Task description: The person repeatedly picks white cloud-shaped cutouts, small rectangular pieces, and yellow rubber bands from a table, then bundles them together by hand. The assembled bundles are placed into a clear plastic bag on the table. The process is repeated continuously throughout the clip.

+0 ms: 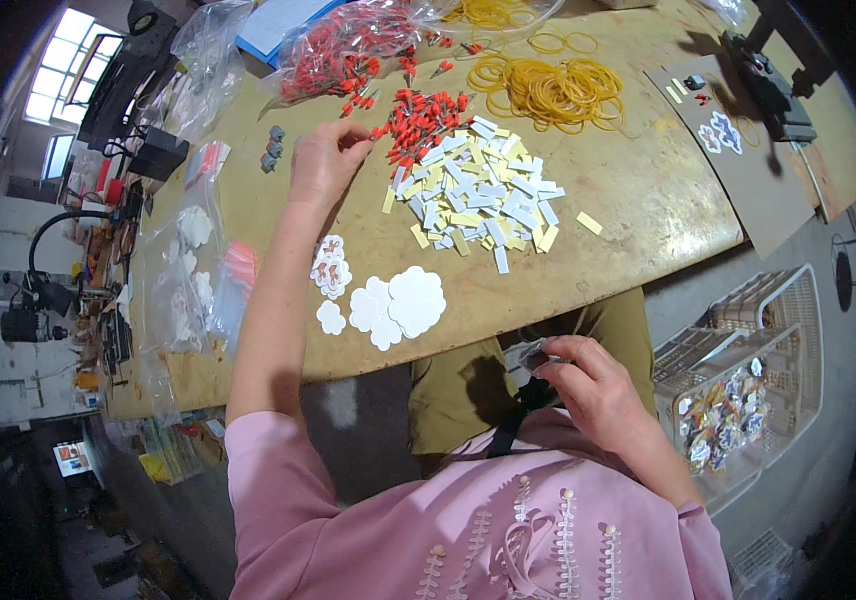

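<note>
My left hand reaches out over the wooden table, its fingertips touching the edge of a heap of small red plastic pieces. Beside that heap lies a pile of small white and pale yellow paper strips. My right hand stays low near my lap, below the table's front edge, fingers closed on a small clear plastic bag. Flower-shaped white card cut-outs lie near the table's front edge, with several printed ones stacked to their left.
A tangle of yellow rubber bands lies at the back, next to a clear bag of red pieces. Clear bags of white cut-outs sit at left. A white wire basket holding printed pieces stands at right. A black tool rests far right.
</note>
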A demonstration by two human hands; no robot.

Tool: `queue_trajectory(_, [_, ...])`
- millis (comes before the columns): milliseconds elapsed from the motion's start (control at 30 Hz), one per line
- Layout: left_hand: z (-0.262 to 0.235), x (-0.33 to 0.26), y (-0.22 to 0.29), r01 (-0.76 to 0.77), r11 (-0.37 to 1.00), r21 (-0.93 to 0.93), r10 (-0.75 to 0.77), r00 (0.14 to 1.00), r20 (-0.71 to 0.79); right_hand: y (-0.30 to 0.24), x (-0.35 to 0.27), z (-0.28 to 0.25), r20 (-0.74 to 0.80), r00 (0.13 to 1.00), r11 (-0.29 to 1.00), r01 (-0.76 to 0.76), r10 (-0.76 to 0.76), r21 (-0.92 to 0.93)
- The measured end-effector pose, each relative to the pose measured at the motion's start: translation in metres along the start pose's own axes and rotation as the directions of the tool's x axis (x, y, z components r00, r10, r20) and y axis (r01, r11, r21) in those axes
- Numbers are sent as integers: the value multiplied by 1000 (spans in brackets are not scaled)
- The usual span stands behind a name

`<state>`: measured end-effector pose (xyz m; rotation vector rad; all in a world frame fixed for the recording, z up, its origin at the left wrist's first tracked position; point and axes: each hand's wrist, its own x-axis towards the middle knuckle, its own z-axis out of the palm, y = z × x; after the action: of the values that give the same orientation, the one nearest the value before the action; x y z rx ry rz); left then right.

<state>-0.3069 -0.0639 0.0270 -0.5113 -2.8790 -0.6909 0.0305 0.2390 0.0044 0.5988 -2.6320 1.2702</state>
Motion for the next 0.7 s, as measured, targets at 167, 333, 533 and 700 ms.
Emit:
queue_trajectory(167, [1,-6,-7,44,998,-53,-44,999,-4,3,-2,-2,-18,1000,1000,10,-10,-2])
queue_trajectory(333, [-5,-13,-7,166,975,-146,-175,983,-52,3,0,-6,-32,999,1000,3,-3,23])
queue_trajectory(533, [-30,-101,118,121,574,-810,56,981,186,-1,8,-11,-95,995,991,10,2,132])
queue_trajectory(700, [-16,-165,168,-228,698,-679,513,821,252,-11,18,-14,-83,997,979,26,-9,203])
